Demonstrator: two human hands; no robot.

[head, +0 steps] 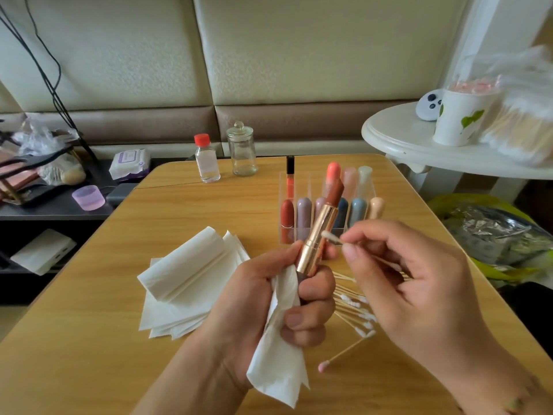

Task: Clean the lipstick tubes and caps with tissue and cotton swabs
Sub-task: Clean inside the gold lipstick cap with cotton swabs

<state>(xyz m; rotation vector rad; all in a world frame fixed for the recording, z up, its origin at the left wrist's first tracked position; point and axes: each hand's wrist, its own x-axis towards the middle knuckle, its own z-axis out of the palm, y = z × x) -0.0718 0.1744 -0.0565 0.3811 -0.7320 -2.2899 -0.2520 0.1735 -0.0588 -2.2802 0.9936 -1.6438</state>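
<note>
Lipstick tube [319,232] gripped left fingers [311,287]; swab [330,237] touching.

The left hand [269,298] gripped an open lipstick tube [321,232] with a tissue [279,348] trailing below the grip. The right hand [410,283] pinched a cotton swab [332,237], its tip touching the tube just above that grip.
</note>
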